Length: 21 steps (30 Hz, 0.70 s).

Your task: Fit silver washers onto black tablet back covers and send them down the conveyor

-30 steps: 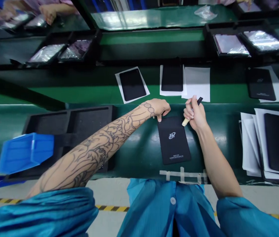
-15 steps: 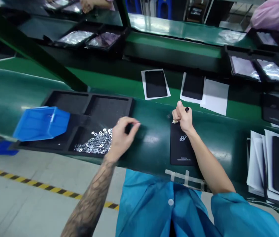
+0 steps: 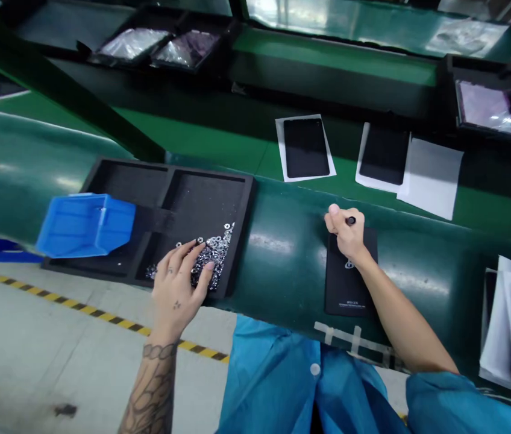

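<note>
My left hand (image 3: 182, 281) is over the front right compartment of the black tray (image 3: 245, 235), palm down and fingers apart. Its fingertips touch a pile of small shiny metal washers (image 3: 225, 246). My right hand (image 3: 349, 232) is a fist around a black pen-like tool (image 3: 351, 220); only the tool's dark round end shows. Below that fist lies a flat black panel (image 3: 350, 289) with a pale logo, partly covered by my hand and forearm. What the tool's lower end touches is hidden.
A blue bin (image 3: 86, 226) rests on the tray's left side. Black panels (image 3: 306, 147) lie on white sheets (image 3: 431, 175) across the green strip. White sheets with dark panels (image 3: 506, 319) are stacked at right. A green post (image 3: 115, 123) slants behind the tray.
My left hand has moved left from the tray's right edge to the washers, and its pinched fingers have spread. My right hand remains a fist around the tool above the panel. The view has shifted.
</note>
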{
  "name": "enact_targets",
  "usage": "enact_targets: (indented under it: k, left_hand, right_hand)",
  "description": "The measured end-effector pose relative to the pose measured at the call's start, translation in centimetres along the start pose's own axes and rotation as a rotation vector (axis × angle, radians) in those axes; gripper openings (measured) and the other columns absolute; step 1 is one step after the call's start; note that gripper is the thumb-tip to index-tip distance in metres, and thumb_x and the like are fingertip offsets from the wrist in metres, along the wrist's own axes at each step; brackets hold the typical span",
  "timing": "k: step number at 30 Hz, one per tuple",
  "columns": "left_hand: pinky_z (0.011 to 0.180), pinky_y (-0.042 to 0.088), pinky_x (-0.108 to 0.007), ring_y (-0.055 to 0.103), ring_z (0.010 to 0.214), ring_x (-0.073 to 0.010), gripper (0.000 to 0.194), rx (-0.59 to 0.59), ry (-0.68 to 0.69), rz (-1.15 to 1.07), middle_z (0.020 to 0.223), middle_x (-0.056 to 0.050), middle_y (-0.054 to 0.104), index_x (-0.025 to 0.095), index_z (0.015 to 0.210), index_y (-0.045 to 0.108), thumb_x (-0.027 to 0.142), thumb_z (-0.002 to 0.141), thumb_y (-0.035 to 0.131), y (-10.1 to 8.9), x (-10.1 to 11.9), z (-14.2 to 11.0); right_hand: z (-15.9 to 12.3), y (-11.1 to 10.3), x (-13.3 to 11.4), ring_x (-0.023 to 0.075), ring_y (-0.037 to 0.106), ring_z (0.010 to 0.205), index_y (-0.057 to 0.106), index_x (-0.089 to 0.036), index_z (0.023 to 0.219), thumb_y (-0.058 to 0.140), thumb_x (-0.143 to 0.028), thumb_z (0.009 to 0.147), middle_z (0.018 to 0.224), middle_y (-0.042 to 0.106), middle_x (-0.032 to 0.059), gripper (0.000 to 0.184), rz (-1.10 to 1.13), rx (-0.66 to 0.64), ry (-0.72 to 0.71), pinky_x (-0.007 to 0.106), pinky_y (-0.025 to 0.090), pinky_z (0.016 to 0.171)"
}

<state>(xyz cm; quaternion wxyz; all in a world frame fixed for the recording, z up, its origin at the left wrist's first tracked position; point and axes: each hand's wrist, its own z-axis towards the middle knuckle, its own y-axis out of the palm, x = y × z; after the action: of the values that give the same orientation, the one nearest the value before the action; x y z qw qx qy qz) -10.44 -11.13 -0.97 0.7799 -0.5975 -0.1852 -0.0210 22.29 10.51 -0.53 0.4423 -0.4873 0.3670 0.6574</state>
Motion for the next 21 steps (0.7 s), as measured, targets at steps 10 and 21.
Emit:
enact_targets:
  k: [10, 21]
  left_hand:
    - [0.103, 0.047, -0.053, 0.068, 0.107, -0.0337, 0.030, 0.035, -0.075, 0.043, 0.111, -0.011, 0.078, 0.023, 0.107, 0.075, 0.047, 0.109, 0.057, -0.5, -0.2, 1.1]
    - [0.089, 0.046, -0.045, 0.070, 0.102, -0.0315, 0.032, 0.014, -0.128, 0.071, 0.110, -0.010, 0.080, 0.023, 0.104, 0.076, 0.045, 0.110, 0.054, -1.0, -1.0, 2.4]
  right_hand:
    - [0.5, -0.9, 0.1, 0.0099, 0.022, 0.049, 0.030, -0.021, 0.055, 0.058, -0.064, 0.109, 0.052, 0.027, -0.0035, 0.074, 0.020, -0.146, 0.012, 0.033, 0.016, 0.053]
    - [0.1, -0.7, 0.3, 0.0101, 0.021, 0.050, 0.027, -0.022, 0.057, 0.057, -0.061, 0.110, 0.053, 0.025, -0.0035, 0.073, -0.026, -0.098, -0.023, 0.035, 0.015, 0.055]
